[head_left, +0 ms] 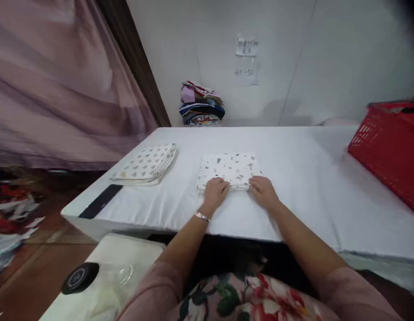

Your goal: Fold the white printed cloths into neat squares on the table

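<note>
- Patterned white cloth (pixel 228 167), folded: middle of the white table (pixel 300 178), near edge facing the wearer.
- Left hand (pixel 216 192): half curled, touching cloth's near edge, left of its middle; cannot tell if pinching.
- Right hand (pixel 263 191): loosely curled, fingers at near right corner; grip likewise unclear.
- Second folded cloth (pixel 143 162): table's left side, just beyond black strip (pixel 101 201).
- Red basket (pixel 387 154): far right.

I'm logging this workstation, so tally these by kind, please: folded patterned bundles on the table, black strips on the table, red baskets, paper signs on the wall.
Folded bundles: 2 (middle bundle, left bundle)
Black strip: 1
Red basket: 1
Paper signs: 2 (upper sign, lower sign)
Total: 6
</note>
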### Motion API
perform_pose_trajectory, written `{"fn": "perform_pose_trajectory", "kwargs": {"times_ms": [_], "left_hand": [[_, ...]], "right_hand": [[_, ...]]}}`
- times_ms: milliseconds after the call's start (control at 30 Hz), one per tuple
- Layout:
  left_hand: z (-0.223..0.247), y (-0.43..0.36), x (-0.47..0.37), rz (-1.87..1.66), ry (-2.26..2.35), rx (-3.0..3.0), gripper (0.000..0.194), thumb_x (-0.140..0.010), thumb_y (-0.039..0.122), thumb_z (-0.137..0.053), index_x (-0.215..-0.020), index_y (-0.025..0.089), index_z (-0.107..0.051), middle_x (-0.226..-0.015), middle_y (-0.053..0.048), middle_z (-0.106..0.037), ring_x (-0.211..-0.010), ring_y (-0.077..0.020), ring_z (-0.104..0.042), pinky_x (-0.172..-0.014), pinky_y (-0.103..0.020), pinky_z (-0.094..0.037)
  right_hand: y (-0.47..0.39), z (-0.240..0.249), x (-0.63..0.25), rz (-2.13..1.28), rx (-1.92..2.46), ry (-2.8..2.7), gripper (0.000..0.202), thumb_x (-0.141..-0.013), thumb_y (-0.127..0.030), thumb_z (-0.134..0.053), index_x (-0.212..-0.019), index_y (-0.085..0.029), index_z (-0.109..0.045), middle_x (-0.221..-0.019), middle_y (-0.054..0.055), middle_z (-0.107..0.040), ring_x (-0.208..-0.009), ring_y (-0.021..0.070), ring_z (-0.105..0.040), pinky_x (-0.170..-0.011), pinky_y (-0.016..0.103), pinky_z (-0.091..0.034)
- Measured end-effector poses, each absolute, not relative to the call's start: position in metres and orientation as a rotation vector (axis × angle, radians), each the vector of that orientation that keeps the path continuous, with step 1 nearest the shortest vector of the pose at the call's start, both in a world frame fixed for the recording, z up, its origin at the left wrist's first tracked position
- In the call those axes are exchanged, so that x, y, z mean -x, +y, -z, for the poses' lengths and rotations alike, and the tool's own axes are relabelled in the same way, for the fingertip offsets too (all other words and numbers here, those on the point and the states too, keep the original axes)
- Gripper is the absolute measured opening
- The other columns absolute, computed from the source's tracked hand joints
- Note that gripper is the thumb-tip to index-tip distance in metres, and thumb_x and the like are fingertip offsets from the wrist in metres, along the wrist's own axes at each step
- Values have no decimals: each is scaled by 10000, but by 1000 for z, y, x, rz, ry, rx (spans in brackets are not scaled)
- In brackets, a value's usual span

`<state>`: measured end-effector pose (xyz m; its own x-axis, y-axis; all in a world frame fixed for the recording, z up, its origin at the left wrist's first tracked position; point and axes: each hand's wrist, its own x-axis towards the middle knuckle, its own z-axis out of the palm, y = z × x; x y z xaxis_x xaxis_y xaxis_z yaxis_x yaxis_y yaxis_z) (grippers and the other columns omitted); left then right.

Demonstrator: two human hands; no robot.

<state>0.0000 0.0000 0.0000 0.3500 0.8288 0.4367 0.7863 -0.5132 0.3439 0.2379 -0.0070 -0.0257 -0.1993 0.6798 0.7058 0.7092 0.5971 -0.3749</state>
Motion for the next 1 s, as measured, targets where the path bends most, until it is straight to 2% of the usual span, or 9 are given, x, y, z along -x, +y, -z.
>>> {"fn": "perform_pose_trajectory", "kwargs": {"times_ms": [233, 767, 1000], "left_hand": [[-2, -1, -1, -889, 1504, -2522, 162, -859, 311, -585, -967, 255, -693, -922, -37, -612, -917, -193, -533, -802, -359, -394], [-5, -4, -7, -954, 1515, -2484, 203, -901, 279, -509, -830, 243, -695, -846, -24, -597, -855, -171, -516, -783, -343, -367], [-5, -3, -6, -902, 1455, -2592, 176, -885, 286, -537, -993, 242, -669, -906, -36, -612, -906, -193, -520, -800, -356, -373]], "right_hand": [[-10, 23, -235, 42, 1174, -1931, 184, -815, -224, -541, -926, -224, -688, -1022, 52, -701, -1035, 243, -597, -922, 454, -420], [-13, 17, -228, 33, 1256, -1963, 212, -894, -179, -423, -944, -206, -627, -1031, 66, -676, -1040, 219, -561, -931, 422, -383], [-15, 17, -230, 34, 1230, -1995, 203, -837, -164, -491, -989, -203, -618, -1064, 67, -666, -1058, 233, -552, -950, 437, -373]]}}
